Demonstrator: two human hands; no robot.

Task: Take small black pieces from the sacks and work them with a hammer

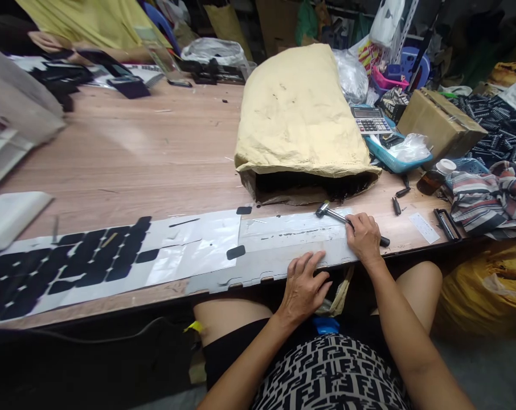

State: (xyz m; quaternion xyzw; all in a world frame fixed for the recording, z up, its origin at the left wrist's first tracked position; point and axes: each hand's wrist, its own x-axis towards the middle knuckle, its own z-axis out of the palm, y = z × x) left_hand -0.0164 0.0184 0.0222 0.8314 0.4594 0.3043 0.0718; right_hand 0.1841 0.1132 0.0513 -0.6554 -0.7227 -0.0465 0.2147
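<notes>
A small hammer point(338, 216) lies slanted on the pale grey board point(258, 265) at the table's front edge, its metal head to the left and its black grip end to the right. My right hand point(364, 236) has its fingers closed around the handle. To the left, my left hand point(304, 287) rests at the board's front edge with fingers loosely spread, holding nothing. Black rounded pieces point(125, 250) are laid in rows on a white sheet point(172, 267) left of the board. A single black piece point(236, 252) lies near the sheet's right end.
Behind the board lies a large yellow sack point(303, 114), its dark mouth facing me. A calculator point(371, 121), a blue basket point(398, 162), a brown bottle point(435, 177) and a striped cloth point(491, 193) are at the right. Another person's hands point(55, 45) are at the far left.
</notes>
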